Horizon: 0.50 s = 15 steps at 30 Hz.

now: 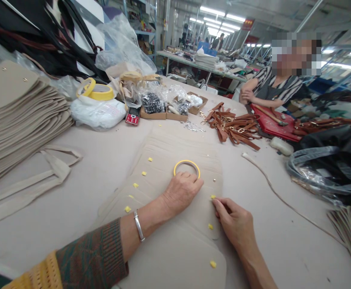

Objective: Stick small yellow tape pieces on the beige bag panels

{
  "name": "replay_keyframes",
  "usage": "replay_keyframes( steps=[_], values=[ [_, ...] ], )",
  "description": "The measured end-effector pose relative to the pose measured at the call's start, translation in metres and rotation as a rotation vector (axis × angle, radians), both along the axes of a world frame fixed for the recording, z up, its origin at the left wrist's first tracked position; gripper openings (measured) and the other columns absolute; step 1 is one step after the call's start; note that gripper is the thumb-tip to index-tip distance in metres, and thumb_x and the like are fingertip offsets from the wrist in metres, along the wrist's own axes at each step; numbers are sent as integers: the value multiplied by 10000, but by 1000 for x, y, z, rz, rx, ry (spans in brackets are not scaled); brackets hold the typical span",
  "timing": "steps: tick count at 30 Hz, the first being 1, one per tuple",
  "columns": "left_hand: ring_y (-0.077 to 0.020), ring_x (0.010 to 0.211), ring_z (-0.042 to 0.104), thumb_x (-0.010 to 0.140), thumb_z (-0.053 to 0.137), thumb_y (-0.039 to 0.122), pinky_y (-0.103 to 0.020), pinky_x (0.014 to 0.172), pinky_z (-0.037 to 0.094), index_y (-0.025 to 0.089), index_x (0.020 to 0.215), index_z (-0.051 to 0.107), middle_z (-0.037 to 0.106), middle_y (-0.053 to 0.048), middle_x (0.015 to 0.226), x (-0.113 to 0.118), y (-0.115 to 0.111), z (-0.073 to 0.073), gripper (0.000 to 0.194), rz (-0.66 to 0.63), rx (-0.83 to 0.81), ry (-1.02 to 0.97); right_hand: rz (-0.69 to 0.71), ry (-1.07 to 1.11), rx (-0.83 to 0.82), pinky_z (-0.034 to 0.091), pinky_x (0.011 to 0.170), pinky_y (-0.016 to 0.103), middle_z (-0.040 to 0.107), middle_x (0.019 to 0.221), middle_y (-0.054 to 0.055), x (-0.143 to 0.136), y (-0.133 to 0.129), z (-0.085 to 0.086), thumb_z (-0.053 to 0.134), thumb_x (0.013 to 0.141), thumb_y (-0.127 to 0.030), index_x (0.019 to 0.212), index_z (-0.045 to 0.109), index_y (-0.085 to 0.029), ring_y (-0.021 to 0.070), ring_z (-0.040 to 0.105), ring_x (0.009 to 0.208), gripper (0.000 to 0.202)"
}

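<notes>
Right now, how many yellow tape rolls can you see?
3. One near roll is in the left hand. A flat roll and a leaning roll sit on the white bag. Clutter may hide more.

Rows of bright tube lights (pixel 213 11) run along the high, pale ceiling (pixel 253 9), receding into the distance. Blue metal shelving (pixel 145 24) stands at the far left, beside pale uprights. Beyond the near surface (pixel 82 176), a long table (pixel 175 55) crosses the far middle, piled with goods. A red sign (pixel 248 25) hangs at the far right. The walls and floor are hard to make out.
</notes>
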State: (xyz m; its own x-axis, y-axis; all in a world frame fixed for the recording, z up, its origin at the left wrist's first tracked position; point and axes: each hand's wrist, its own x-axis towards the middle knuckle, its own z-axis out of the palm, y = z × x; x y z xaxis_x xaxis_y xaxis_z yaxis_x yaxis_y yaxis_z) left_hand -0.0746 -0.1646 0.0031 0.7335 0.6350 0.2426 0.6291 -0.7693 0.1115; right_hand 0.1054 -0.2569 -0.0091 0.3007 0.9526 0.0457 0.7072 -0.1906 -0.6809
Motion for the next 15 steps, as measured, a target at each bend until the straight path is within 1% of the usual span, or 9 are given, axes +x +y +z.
replay_keyframes(
  steps=[3,6,8,10,12,15],
  values=[
    [-224,816,539,947,418,151,-356,716,443,171,916,533,593,-55,874,-1,1,-1,121,-8,1,-9,1,-140,52,486,562,271,717,655,45,-6,6,1,526,855,-459,811,720,-203,182,650,558,324],
    [-222,820,538,939,438,149,-351,718,448,174,921,529,593,-46,876,-2,2,-2,96,-13,-2,-17,-2,-150,50,486,567,267,715,648,28,-8,12,-1,532,848,-437,849,710,-207,173,646,533,291],
    [-222,826,540,941,437,149,-347,715,450,173,933,529,594,-48,877,-2,2,-2,95,-8,-15,-18,23,-150,62,490,585,266,722,674,25,-6,14,-1,526,851,-420,855,709,-210,173,655,559,279],
    [-221,834,542,940,435,141,-343,714,450,171,942,529,595,-51,880,-3,1,-1,98,-2,-32,-17,76,-162,80,496,618,272,737,735,33,-4,12,0,515,854,-400,831,711,-212,180,670,626,273],
    [-220,841,545,938,437,134,-342,718,453,170,946,528,598,-52,886,-3,1,0,99,-1,-45,-15,155,-155,63,495,643,277,741,779,37,-3,8,4,506,860,-385,813,710,-213,186,672,679,271],
    [-219,844,551,944,425,139,-341,719,461,167,947,531,605,-58,902,-3,1,1,109,1,-56,-6,282,-138,-55,476,612,272,724,727,23,-3,0,12,499,865,-355,780,702,-219,177,648,647,259]
  ],
)
